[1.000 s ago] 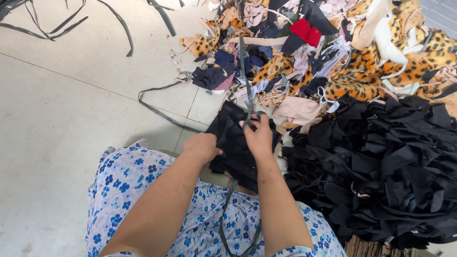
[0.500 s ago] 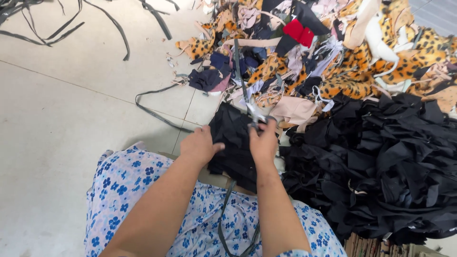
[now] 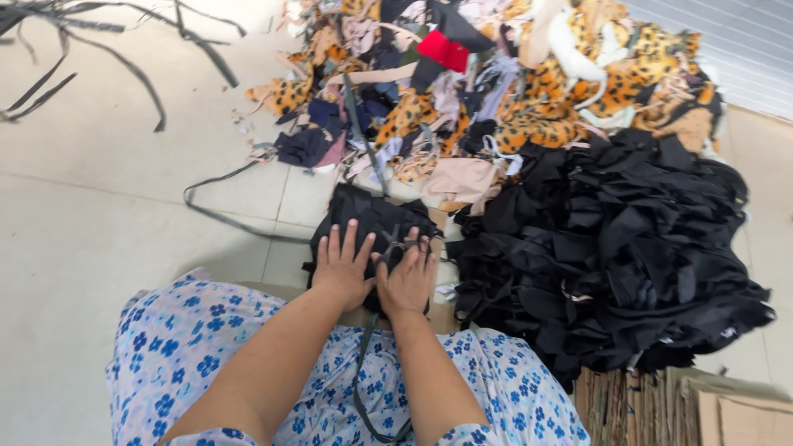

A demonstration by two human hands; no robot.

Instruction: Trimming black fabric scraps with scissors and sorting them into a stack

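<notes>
Both hands pressed on a black fabric piece, scissors in the right.

I see the black fabric piece (image 3: 372, 227) lying straight ahead at twelve o'clock from the lap in the blue flowered dress (image 3: 190, 347), its long axis running away from me. The left hand (image 3: 343, 264) lies flat on it, fingers spread wide; the right hand (image 3: 407, 277) sits just beside, at three o'clock of the left, closed on what look like scissors (image 3: 396, 246) pointing to twelve. Both are equally near. A dark strap (image 3: 363, 372) trails back to six o'clock. The big black scrap heap (image 3: 611, 239) lies at two o'clock. The blades blur into the cloth; I cannot tell whether they are parted.
</notes>
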